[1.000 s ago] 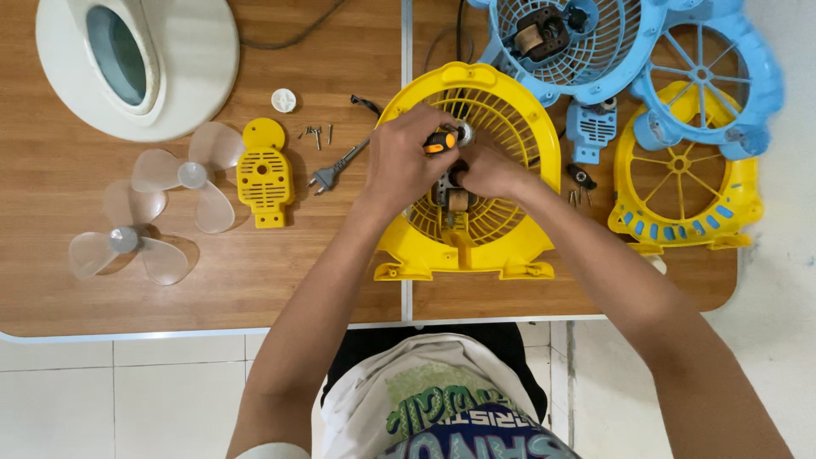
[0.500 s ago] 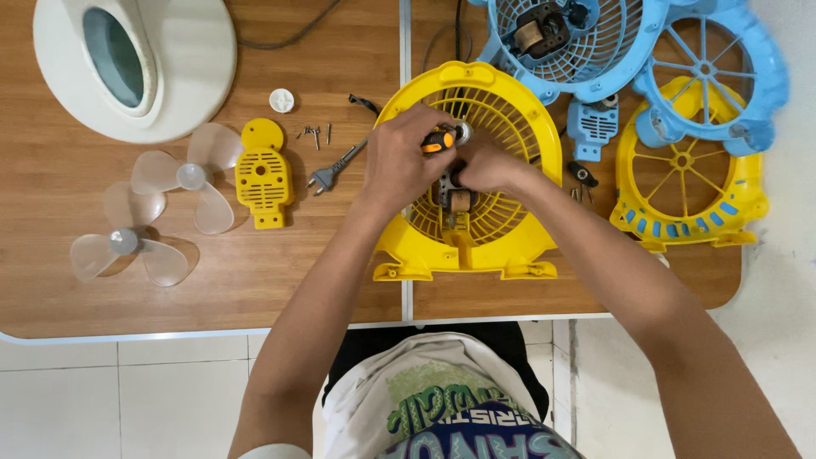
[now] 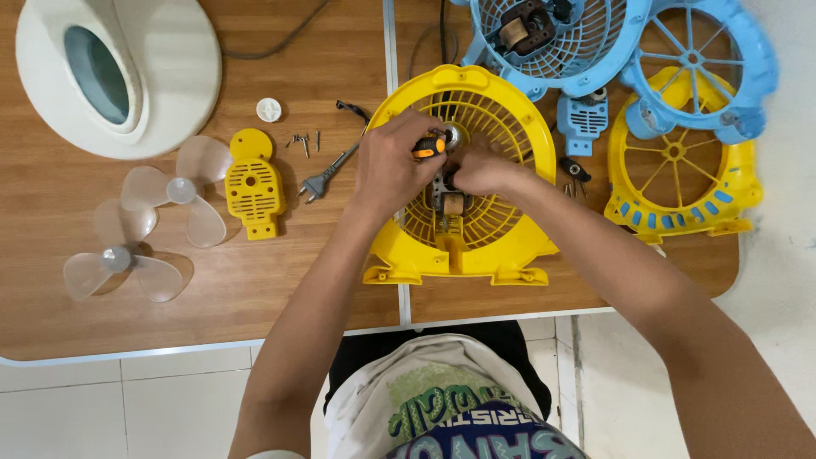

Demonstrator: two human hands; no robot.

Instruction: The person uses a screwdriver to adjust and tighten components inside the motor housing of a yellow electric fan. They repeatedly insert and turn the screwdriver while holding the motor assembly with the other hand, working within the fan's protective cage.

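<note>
Running off the far left edge, a white fan base (image 3: 161,76) is cut short; two clear blades (image 3: 144,229) and a yellow cover plate (image 3: 253,183) lie nearer. At centre, the left hand (image 3: 391,166) is wrapped around an orange-handled screwdriver (image 3: 429,146) over the yellow fan housing (image 3: 463,246) on the desk (image 3: 297,289) — its tip hidden. The right hand (image 3: 480,172) pinches something unseen at the motor. Far right, blue grilles (image 3: 697,59) are cropped.

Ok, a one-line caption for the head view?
Both hands, left hand gripping a screwdriver, work on a yellow fan housing.
</note>
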